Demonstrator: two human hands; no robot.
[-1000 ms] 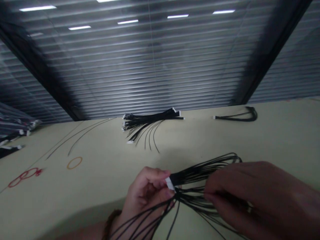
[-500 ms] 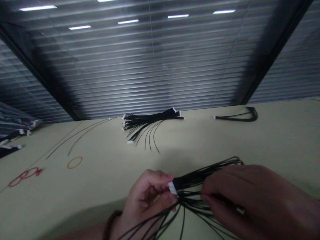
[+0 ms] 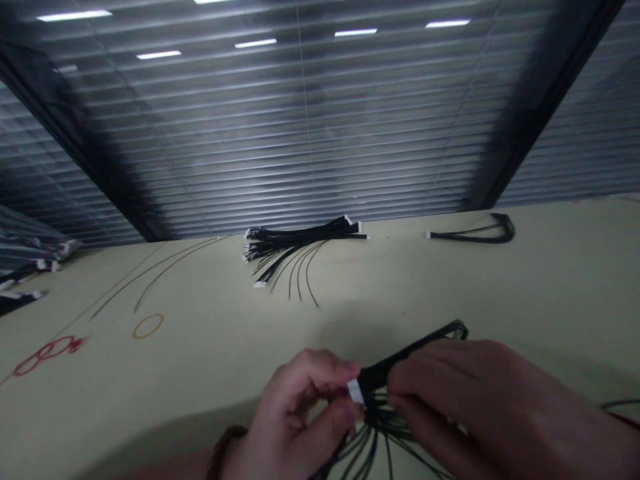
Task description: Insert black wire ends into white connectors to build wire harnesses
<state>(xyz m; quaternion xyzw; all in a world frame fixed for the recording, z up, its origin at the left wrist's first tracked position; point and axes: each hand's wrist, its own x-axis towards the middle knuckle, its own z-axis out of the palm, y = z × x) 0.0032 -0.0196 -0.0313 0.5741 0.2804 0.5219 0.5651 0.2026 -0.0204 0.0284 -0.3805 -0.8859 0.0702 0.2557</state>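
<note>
The left hand [image 3: 293, 420] pinches the white connector [image 3: 355, 392] of a black wire bundle [image 3: 385, 372] between its fingertips, while the right hand [image 3: 475, 407] closes its pressed-together fingers around the wires just beside it, over a pale tabletop [image 3: 450, 287].

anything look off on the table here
Nothing looks damaged, but two thin black wires lie stretched out alone on the pale tabletop, apart from the bunched wire harness. Loose red rubber bands and an orange rubber band also look stray.
</note>
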